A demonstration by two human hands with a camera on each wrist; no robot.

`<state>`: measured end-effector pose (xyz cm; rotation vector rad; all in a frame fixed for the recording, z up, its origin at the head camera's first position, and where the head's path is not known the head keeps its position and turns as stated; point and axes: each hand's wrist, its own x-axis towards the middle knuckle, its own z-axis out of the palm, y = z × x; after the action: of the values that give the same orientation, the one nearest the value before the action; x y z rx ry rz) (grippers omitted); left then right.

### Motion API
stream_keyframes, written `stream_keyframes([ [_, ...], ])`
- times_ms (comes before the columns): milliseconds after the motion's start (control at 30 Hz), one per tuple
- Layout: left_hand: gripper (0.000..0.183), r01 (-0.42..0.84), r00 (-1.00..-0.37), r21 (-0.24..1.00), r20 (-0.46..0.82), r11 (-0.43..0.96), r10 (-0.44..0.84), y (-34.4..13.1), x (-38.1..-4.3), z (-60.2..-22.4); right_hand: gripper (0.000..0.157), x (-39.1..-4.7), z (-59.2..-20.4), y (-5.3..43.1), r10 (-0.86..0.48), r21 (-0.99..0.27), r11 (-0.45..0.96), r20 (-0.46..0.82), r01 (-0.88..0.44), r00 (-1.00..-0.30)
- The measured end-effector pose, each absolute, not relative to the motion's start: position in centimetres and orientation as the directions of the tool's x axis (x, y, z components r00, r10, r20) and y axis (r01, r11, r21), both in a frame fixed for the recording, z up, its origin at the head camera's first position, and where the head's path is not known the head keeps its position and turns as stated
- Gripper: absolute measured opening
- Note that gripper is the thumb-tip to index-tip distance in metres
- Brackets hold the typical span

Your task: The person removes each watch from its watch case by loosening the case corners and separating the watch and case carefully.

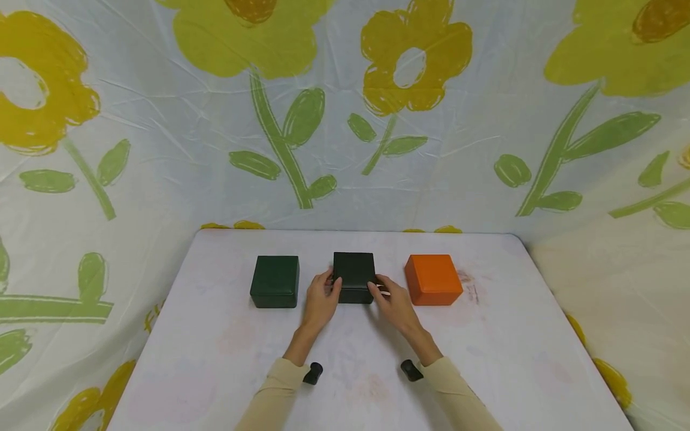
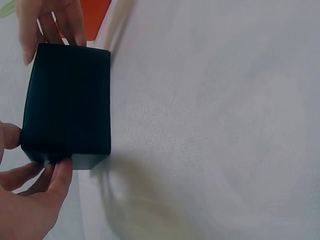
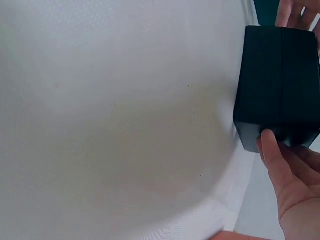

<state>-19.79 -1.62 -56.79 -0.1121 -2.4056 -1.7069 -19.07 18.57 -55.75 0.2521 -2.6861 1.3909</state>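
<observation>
3 boxes sit in a row across the white tabletop (image 1: pixel 215 371), nearer its far edge than the person. The dark box (image 1: pixel 354 269) is in the middle, about halfway between the left and right edges, its lid facing up. 2 bare hands grasp it from opposite sides: the left hand (image 1: pixel 321 299) grips its left side, and the right hand (image 1: pixel 396 304) grips its right side, each with the thumb toward the near face. Whether the underside of the dark box touches the tabletop is hard to tell from these angles.

The green box (image 1: pixel 275 281) stands apart to the left, toward the far left corner, and the orange box (image 1: pixel 433 279) stands apart to the right, toward the far right corner. Reddish marks (image 1: pixel 471 287) show on the tabletop just beside the orange box, on its right. Both forearms wear cream sleeves (image 1: pixel 272 392), with a small black device (image 1: pixel 314 373) at each wrist. Beyond the far edge hangs a pale cloth (image 1: pixel 458 161) printed with yellow flowers and green leaves.
</observation>
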Motion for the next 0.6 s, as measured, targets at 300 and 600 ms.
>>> stream_keyframes([
  [300, 0.042, 0.168, -0.982, 0.93, 0.188, 0.326, -0.032, -1.6, -19.3, -56.5, 0.047, -18.5, -55.2, 18.7, -0.099, -0.822, 0.546, 0.131, -0.164, -0.986],
  [600, 0.042, 0.161, -0.984, 0.939, 0.178, 0.303, -0.028, -1.7, -18.6, -56.5, 0.044, -18.0, -55.2, 18.8, -0.099, -0.823, 0.535, 0.164, -0.192, -0.981],
])
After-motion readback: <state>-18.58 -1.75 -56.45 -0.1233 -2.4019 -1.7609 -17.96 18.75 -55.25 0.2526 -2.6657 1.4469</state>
